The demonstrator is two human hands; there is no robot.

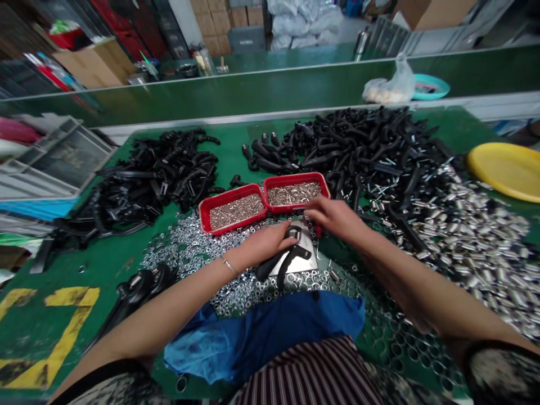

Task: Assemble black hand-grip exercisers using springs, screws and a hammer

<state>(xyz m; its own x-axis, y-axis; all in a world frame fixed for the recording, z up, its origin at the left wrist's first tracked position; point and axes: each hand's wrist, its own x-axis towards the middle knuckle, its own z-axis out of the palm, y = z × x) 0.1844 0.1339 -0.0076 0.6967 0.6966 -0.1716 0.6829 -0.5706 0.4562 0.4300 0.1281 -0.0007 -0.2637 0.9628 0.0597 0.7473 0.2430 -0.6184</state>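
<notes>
My left hand (268, 243) is closed on a black handle part (269, 265) over a small metal plate (307, 263). Another black curved piece (290, 264) lies against it on the plate. My right hand (335, 218) reaches to the front edge of the right red tray (270, 181), which holds small metal pins (294, 194); its fingers are pinched, and what they hold is too small to name. The left red tray (205, 219) holds more small pins (236, 211).
Black parts are heaped at the left (169, 169) and back right (346, 138). Metal rings (181, 247) surround the trays. Silvery cylinders (476, 242) cover the right, near a yellow plate (510, 170). Blue cloth (270, 337) lies at the front edge.
</notes>
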